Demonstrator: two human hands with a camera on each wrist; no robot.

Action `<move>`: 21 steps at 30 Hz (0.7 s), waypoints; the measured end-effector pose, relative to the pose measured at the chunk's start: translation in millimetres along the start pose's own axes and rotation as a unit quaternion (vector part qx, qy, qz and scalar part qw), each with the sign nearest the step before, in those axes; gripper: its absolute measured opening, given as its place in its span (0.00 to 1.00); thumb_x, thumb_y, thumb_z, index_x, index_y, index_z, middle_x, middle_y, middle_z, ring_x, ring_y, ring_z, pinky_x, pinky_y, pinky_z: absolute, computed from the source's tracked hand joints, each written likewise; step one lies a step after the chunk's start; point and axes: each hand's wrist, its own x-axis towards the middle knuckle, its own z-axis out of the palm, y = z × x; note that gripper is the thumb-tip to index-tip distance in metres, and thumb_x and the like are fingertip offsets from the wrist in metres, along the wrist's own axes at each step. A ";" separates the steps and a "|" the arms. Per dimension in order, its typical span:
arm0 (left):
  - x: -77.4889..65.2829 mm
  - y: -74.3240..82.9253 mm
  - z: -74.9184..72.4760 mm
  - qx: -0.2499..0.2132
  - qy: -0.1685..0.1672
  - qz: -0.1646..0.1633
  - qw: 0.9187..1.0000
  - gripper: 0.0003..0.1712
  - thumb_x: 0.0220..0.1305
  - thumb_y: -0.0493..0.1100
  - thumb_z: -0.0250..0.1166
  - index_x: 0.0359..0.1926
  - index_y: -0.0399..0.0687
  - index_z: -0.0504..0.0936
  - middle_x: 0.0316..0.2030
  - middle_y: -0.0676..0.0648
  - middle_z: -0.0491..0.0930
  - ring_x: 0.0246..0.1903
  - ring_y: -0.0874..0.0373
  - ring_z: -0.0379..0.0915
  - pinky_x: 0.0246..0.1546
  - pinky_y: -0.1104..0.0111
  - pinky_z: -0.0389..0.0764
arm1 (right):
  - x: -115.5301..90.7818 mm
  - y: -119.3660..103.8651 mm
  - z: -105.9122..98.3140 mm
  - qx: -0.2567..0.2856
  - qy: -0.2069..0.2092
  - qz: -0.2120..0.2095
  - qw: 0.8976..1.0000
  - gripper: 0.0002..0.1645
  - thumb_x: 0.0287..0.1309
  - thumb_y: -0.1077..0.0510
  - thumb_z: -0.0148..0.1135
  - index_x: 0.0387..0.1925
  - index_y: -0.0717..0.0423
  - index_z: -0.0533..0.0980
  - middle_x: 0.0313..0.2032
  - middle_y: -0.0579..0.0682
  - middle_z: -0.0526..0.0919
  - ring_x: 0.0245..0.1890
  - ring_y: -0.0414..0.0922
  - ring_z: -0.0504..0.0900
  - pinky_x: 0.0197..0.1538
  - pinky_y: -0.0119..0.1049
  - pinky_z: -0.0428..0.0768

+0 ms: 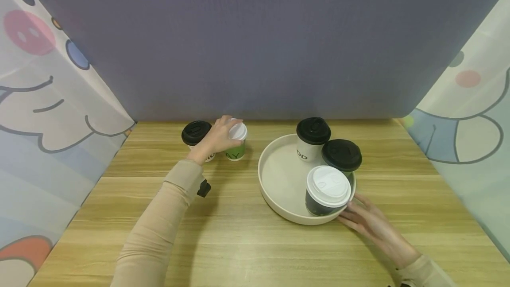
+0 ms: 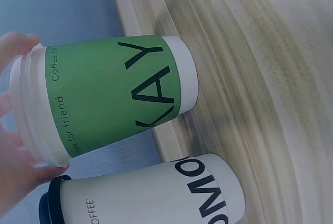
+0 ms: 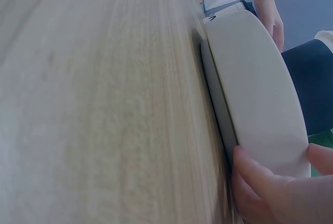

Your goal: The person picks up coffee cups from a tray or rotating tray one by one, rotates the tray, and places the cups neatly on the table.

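Two hands are in contact with things. The left hand (image 1: 216, 138) grips the green cup (image 2: 112, 96) by its lid, thumb and fingers bent round the edge; the cup is upright toward the back of the tabletop (image 1: 255, 251). Just beside it, on the left, stands a white cup (image 2: 140, 195) with a black lid. The right hand (image 1: 368, 221) holds the near right side of the round tray (image 1: 279, 178) between thumb and fingers. Three cups stand close together in the tray: a pale one (image 1: 306, 151) at the back, another black-lidded one (image 1: 341, 155) to the right, and a white-lidded dark one (image 1: 328, 187) nearest the right hand. A grey panel (image 1: 271, 48) rises behind, with cartoon-printed cloth (image 1: 36, 101) at both sides.
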 end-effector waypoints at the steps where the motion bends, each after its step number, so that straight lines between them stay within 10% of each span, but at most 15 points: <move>1: -0.4 -0.2 0.3 -0.002 0.003 0.000 1.000 0.39 0.49 0.55 0.61 0.62 0.51 0.62 0.61 0.36 0.53 0.59 0.40 0.50 0.52 0.46 0.59 | -0.1 -0.3 0.4 0.002 0.001 0.001 1.000 0.46 0.63 0.63 0.43 0.62 0.64 0.20 0.41 0.51 0.75 0.45 0.44 0.76 0.54 0.41 0.69; 11: -7.8 2.0 7.9 -0.009 0.075 0.029 0.997 0.36 0.48 0.52 0.64 0.59 0.47 0.67 0.61 0.35 0.53 0.62 0.40 0.44 0.62 0.50 0.41 | 2.0 -1.0 -0.6 -0.022 0.009 0.001 1.000 0.46 0.63 0.62 0.43 0.61 0.66 0.20 0.41 0.50 0.75 0.43 0.43 0.76 0.53 0.40 0.70; 21: -27.6 24.8 23.1 0.023 0.125 0.144 0.981 0.25 0.52 0.45 0.62 0.50 0.38 0.73 0.57 0.32 0.61 0.57 0.40 0.56 0.57 0.52 0.59 | 4.3 -4.9 -4.1 -0.042 0.002 -0.004 0.999 0.47 0.63 0.62 0.45 0.61 0.68 0.20 0.40 0.50 0.75 0.42 0.42 0.77 0.51 0.38 0.72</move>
